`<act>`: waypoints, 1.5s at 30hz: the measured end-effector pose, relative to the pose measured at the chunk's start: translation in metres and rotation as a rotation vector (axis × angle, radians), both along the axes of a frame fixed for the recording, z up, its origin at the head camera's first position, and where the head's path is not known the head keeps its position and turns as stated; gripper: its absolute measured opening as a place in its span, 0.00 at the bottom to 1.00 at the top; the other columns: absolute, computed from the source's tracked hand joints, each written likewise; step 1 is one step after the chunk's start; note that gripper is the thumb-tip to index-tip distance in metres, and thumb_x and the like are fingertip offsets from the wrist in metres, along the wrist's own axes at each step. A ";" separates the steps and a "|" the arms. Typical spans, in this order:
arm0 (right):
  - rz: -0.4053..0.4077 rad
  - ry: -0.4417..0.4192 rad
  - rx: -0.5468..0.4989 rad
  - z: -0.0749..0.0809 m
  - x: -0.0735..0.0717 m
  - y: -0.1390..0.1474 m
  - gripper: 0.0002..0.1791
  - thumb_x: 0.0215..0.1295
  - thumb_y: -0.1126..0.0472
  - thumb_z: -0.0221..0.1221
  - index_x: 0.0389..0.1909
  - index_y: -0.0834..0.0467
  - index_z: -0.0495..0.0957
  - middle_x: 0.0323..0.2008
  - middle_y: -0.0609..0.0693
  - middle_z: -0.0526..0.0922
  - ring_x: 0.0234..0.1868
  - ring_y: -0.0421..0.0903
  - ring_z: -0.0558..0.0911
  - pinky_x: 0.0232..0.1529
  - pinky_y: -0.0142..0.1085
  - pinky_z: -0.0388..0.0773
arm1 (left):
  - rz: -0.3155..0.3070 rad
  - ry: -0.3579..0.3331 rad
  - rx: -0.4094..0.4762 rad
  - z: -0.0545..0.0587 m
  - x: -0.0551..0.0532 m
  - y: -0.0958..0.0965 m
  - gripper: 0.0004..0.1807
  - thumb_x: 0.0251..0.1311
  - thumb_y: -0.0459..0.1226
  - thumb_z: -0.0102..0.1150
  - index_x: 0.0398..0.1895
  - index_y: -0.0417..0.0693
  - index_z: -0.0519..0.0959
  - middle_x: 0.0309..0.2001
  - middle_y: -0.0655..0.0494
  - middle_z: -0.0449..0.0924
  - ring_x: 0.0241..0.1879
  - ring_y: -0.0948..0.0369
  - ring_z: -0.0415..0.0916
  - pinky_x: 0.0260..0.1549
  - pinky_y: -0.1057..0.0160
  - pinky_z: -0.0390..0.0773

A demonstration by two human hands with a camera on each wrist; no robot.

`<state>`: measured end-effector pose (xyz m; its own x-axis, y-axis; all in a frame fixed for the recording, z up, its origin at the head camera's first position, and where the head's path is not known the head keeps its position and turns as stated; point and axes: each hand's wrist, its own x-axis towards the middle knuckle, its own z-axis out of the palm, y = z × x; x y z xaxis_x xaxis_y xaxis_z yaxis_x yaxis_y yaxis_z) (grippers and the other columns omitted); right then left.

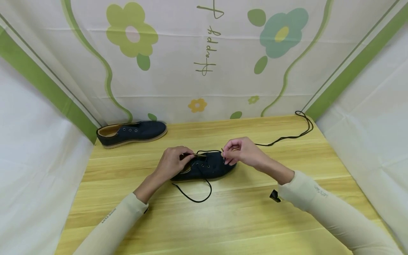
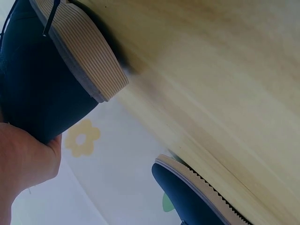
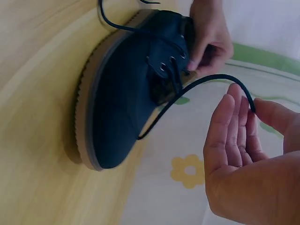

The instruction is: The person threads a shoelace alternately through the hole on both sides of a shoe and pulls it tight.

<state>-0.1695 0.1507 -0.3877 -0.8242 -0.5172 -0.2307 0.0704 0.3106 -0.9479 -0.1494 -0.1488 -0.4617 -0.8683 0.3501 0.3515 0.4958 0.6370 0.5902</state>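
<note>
A dark navy shoe (image 1: 220, 168) with a tan sole sits on the wooden table, its toe pointing right. My left hand (image 1: 173, 163) grips it at the opening, the thumb and fingers pinching the upper edge near the tongue. A black shoelace (image 3: 161, 114) passes through eyelets, and one loose length curves over the near side onto the table. Above the toe, my right hand (image 1: 243, 153) pinches the other lace end between thumb and fingertips. In the right wrist view that lace arcs from the shoe to my fingertips (image 3: 229, 101). The heel (image 2: 93, 51) fills the left wrist view's upper corner.
Another navy shoe (image 1: 140, 131), no lace in its eyelets, stands at the back left against the flowered cloth (image 1: 178, 53). A second black lace (image 1: 307, 131) trails along the table's back right. White cloth walls rise on both sides.
</note>
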 end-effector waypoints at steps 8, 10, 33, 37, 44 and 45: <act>0.083 0.237 0.107 -0.027 0.017 -0.016 0.04 0.68 0.64 0.71 0.36 0.58 0.85 0.30 0.51 0.88 0.34 0.62 0.89 0.31 0.45 0.86 | 0.011 -0.007 -0.009 0.002 0.001 -0.001 0.03 0.68 0.35 0.72 0.42 0.49 0.92 0.41 0.56 0.91 0.39 0.60 0.88 0.38 0.57 0.86; 0.107 0.313 0.135 -0.034 0.020 -0.021 0.05 0.67 0.63 0.72 0.34 0.56 0.85 0.29 0.46 0.88 0.31 0.56 0.88 0.29 0.39 0.84 | 0.012 -0.008 -0.007 0.002 0.001 -0.001 0.03 0.67 0.35 0.72 0.41 0.49 0.92 0.41 0.56 0.91 0.39 0.59 0.88 0.39 0.56 0.86; 0.119 0.616 0.478 -0.067 0.004 0.010 0.52 0.56 0.44 0.80 0.76 0.63 0.69 0.69 0.63 0.75 0.68 0.62 0.75 0.66 0.60 0.74 | 0.044 -0.281 -0.034 0.001 0.038 -0.035 0.51 0.57 0.53 0.80 0.79 0.44 0.67 0.71 0.44 0.76 0.70 0.42 0.74 0.64 0.37 0.75; 0.152 0.564 0.488 -0.071 -0.003 0.012 0.56 0.56 0.43 0.79 0.79 0.64 0.64 0.71 0.65 0.73 0.70 0.65 0.73 0.67 0.62 0.73 | 0.012 -0.327 -0.064 -0.005 0.045 -0.047 0.63 0.45 0.47 0.88 0.81 0.39 0.60 0.76 0.38 0.67 0.73 0.36 0.68 0.66 0.34 0.72; 0.177 0.528 0.476 -0.075 -0.010 0.009 0.55 0.56 0.44 0.79 0.78 0.64 0.65 0.70 0.64 0.75 0.69 0.63 0.75 0.67 0.61 0.73 | -0.055 -0.342 -0.092 -0.012 0.043 -0.061 0.69 0.37 0.40 0.92 0.82 0.40 0.57 0.77 0.36 0.65 0.72 0.36 0.68 0.65 0.34 0.73; 0.180 0.529 0.475 -0.076 -0.011 0.008 0.55 0.56 0.44 0.79 0.78 0.65 0.66 0.70 0.64 0.75 0.70 0.63 0.75 0.68 0.61 0.72 | -0.061 -0.341 -0.093 -0.013 0.043 -0.061 0.69 0.37 0.40 0.92 0.82 0.40 0.57 0.77 0.36 0.65 0.72 0.36 0.68 0.65 0.35 0.73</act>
